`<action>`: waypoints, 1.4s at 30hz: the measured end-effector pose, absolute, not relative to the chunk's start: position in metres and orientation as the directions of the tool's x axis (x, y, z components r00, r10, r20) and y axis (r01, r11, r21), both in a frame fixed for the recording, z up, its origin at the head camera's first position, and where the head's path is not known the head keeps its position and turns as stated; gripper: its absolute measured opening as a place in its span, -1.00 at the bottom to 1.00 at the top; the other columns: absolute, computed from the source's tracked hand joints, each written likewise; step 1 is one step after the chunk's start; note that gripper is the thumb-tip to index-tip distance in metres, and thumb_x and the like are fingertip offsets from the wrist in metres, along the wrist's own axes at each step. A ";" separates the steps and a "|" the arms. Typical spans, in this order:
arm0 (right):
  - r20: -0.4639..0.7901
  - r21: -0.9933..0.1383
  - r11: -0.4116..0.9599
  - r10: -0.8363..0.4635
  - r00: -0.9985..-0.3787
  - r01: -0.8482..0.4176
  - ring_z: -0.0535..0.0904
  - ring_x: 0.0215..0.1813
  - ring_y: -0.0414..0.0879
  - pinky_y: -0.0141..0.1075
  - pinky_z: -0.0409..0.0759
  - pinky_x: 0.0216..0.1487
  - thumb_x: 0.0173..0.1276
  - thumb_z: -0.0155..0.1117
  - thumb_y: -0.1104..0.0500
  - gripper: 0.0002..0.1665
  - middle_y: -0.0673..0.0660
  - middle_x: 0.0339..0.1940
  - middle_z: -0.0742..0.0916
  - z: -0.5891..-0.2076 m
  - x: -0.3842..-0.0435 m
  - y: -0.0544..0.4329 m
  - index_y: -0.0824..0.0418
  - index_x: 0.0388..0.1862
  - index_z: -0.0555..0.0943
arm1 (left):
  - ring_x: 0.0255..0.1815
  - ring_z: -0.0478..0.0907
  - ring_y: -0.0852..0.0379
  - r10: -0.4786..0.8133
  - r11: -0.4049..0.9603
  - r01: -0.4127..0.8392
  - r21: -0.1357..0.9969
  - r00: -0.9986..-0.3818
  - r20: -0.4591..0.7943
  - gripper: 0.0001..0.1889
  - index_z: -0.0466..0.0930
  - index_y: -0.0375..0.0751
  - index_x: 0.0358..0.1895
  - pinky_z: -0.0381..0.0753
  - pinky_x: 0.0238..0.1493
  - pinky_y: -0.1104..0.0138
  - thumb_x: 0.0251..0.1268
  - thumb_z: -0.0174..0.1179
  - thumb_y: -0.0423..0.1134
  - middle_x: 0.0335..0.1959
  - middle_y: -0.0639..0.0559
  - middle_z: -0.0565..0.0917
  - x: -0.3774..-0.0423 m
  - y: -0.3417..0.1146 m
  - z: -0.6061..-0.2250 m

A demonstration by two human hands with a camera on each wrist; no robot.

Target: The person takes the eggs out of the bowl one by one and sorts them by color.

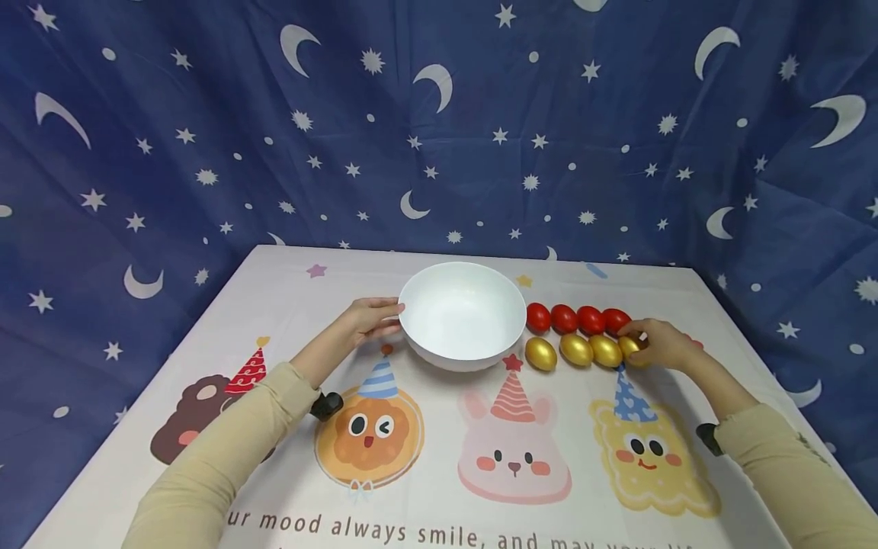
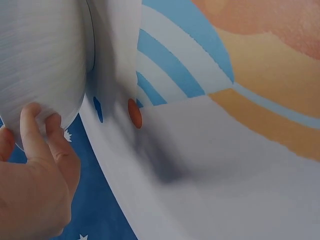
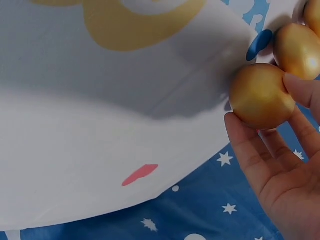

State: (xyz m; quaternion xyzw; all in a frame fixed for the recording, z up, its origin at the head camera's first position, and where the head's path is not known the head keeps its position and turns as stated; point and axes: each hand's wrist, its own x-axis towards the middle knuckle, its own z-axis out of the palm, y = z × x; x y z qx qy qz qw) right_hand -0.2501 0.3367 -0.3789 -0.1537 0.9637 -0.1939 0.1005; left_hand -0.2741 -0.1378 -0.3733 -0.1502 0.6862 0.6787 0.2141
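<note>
A white bowl (image 1: 461, 313) stands toward the back of the table, and its inside looks bare. My left hand (image 1: 373, 318) grips the bowl's left side; in the left wrist view the fingers (image 2: 32, 135) lie against its outer wall. Right of the bowl, several red eggs (image 1: 564, 319) form a row, with several golden eggs (image 1: 576, 350) lined up in front of them. With my right hand (image 1: 661, 345) I hold the rightmost golden egg (image 3: 262, 96) between thumb and fingers, at the end of its row. Its neighbour (image 3: 297, 51) sits close beside it.
The white tablecloth (image 1: 439, 457) carries printed cartoon faces and lettering. A dark blue curtain (image 1: 480, 122) with moons and stars hangs behind the table. Dark wrist devices (image 1: 326, 406) show at both sleeves.
</note>
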 end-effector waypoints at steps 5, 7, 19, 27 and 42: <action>-0.168 -0.405 0.890 -0.298 -0.940 -0.210 0.44 -0.26 0.07 -0.27 0.63 -0.25 0.02 0.36 0.35 -0.53 0.31 -0.28 0.60 -0.382 -0.250 0.335 0.50 -0.05 0.54 | -0.54 0.61 0.33 0.084 0.032 -0.495 0.868 -0.864 -0.496 -0.46 0.25 -0.23 0.39 0.73 -0.25 0.57 0.36 0.11 -0.29 0.32 -0.26 0.38 -0.274 -0.137 -0.376; -0.179 -0.405 0.893 -0.287 -0.941 -0.196 0.44 -0.25 0.08 -0.25 0.65 -0.23 0.04 0.36 0.34 -0.52 0.32 -0.26 0.60 -0.383 -0.250 0.335 0.50 -0.03 0.53 | -0.54 0.61 0.34 0.080 0.037 -0.493 0.869 -0.865 -0.495 -0.46 0.25 -0.23 0.38 0.73 -0.26 0.56 0.36 0.12 -0.28 0.31 -0.25 0.39 -0.274 -0.138 -0.377; -0.093 -0.421 0.868 -0.332 -0.939 -0.265 0.54 -0.22 0.15 0.06 0.71 -0.11 0.04 0.40 0.35 -0.55 0.39 -0.23 0.65 -0.381 -0.247 0.338 0.53 -0.09 0.54 | -0.52 0.61 0.33 0.089 0.050 -0.481 0.875 -0.871 -0.484 -0.45 0.24 -0.24 0.39 0.73 -0.21 0.54 0.36 0.11 -0.28 0.31 -0.26 0.39 -0.273 -0.138 -0.373; -0.095 -0.408 0.878 -0.315 -0.944 -0.252 0.56 -0.18 0.28 0.08 0.72 -0.12 0.07 0.36 0.38 -0.57 0.48 -0.17 0.62 -0.376 -0.247 0.337 0.56 -0.08 0.52 | -0.52 0.62 0.33 0.099 0.042 -0.480 0.876 -0.871 -0.482 -0.45 0.24 -0.24 0.39 0.73 -0.20 0.53 0.35 0.12 -0.30 0.32 -0.27 0.37 -0.272 -0.140 -0.373; -0.103 -0.294 0.907 -0.343 -0.934 -0.301 0.54 -0.22 0.21 0.07 0.71 -0.14 0.07 0.35 0.39 -0.67 0.37 -0.28 0.64 -0.367 -0.242 0.336 0.51 -0.16 0.56 | -0.06 0.65 0.03 0.151 0.185 -0.349 0.919 -0.914 -0.378 -0.51 0.31 -0.27 0.34 0.74 -0.04 0.36 0.40 0.08 -0.23 0.26 -0.27 0.44 -0.257 -0.148 -0.373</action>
